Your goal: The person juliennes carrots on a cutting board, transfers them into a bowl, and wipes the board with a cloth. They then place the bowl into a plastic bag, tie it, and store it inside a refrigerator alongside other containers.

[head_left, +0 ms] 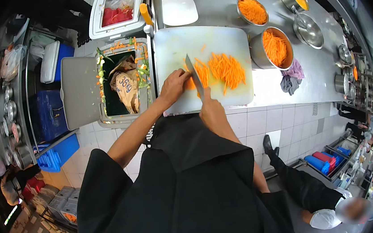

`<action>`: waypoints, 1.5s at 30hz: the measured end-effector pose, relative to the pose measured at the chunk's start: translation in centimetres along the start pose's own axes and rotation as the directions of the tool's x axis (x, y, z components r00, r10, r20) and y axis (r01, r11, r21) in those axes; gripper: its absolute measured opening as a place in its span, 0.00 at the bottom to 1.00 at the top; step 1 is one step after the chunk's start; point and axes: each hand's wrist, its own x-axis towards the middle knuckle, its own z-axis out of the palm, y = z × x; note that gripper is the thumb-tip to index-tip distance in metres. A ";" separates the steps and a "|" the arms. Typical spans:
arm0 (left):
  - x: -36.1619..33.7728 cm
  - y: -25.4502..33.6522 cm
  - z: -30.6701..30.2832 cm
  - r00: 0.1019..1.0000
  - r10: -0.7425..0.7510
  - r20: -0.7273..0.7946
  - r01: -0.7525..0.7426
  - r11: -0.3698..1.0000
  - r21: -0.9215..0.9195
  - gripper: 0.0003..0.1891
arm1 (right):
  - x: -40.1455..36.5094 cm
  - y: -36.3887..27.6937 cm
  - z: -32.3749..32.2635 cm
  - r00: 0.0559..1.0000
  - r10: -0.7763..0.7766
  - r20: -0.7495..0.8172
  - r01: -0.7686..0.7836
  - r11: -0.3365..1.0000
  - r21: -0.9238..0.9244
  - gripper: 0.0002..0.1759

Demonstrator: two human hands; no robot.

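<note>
My right hand (212, 109) is closed round the handle of a kitchen knife (195, 76), whose blade points away from me over a white cutting board (170, 46). My left hand (174, 86) lies just left of the blade, fingers bent and pressed down on carrot pieces (188, 84) that are partly hidden beneath them. Right of the blade are thin carrot strips (202, 72), and a larger heap of carrot strips (228, 70) spreads further right on the board.
A metal pot (259, 52) and a smaller bowl (240, 14), both with shredded carrot, stand right of the board. Near them are cloths (291, 79) and a metal bowl (312, 32). An open waste bin (149, 97) stands left. Another person (310, 187) is at lower right.
</note>
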 end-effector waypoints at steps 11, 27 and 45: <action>0.1 0.6 -0.5 1.000 -0.007 -0.002 0.007 1.000 -0.011 0.08 | -0.7 1.9 3.2 0.999 0.049 -0.001 -0.049 0.996 0.072 0.26; 0.1 -0.1 -0.6 1.000 0.000 -0.004 0.000 0.999 -0.043 0.11 | -1.7 -1.0 1.6 0.995 0.086 -0.042 -0.082 0.994 0.077 0.20; 0.7 -1.8 -2.3 0.991 0.091 0.100 -0.086 0.995 -0.056 0.10 | 0.0 -1.2 3.5 0.992 0.116 -0.044 -0.114 0.993 0.041 0.20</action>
